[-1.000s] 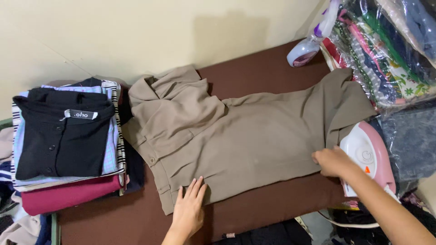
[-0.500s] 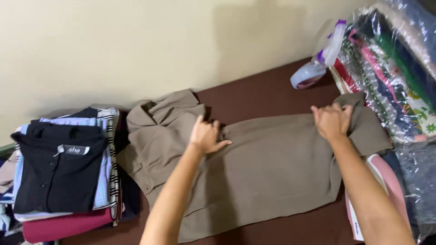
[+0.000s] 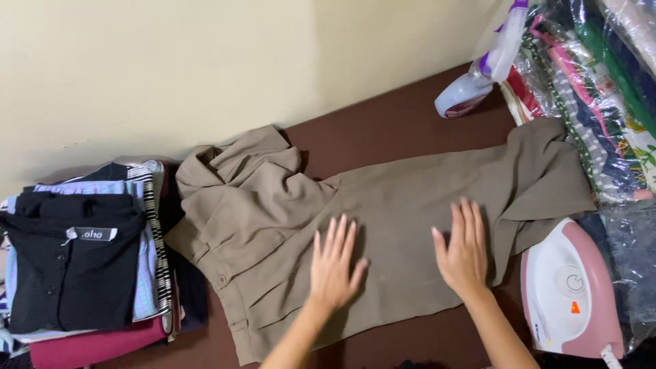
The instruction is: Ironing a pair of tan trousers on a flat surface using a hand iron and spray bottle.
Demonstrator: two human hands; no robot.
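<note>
Left hand (image 3: 333, 265) and right hand (image 3: 463, 249), fingers wide, flat on beige trousers (image 3: 383, 225) (mid-frame), brown table (image 3: 396, 130), bagged fabrics (image 3: 601, 89) at two o'clock, cream wall (image 3: 205, 61).

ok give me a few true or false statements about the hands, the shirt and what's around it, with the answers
1. Both hands lie flat, palms down, on the tan garment. True: the left hand and the right hand both press on it with fingers spread.
2. The iron stands on top of the tan garment. False: it sits beside the garment's right end, near the right hand.
3. A stack of folded clothes lies left of the garment, with a black shirt on top. True.
4. The right hand grips the spray bottle. False: the bottle lies untouched near the wall, apart from both hands.
5. The garment lies on a brown surface. True.
</note>
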